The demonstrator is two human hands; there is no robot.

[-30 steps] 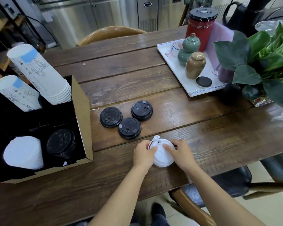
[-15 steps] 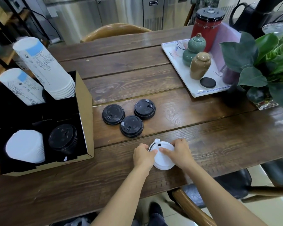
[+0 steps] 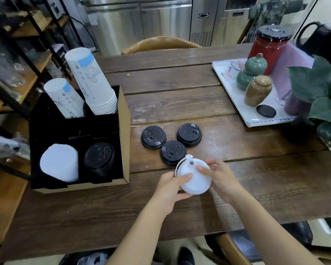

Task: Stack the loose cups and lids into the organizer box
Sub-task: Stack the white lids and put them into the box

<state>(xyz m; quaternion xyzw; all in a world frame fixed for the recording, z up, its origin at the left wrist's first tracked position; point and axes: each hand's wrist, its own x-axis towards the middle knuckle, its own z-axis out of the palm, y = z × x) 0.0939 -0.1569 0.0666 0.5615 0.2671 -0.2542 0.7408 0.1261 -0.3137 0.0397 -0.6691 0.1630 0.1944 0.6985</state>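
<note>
Left hand (image 3: pixel 168 189), right hand (image 3: pixel 223 181) around 1 lid (image 3: pixel 196 184)

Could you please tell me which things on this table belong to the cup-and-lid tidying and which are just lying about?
Job: white lid held by left hand and right hand; three loose black lids; organizer box with cup stacks, white lid stack, black lid stack.
Lying about: tray, red canister, green jar, brown jar, plant.

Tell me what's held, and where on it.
The white lid: left hand grips its left rim, right hand its right rim.
</note>
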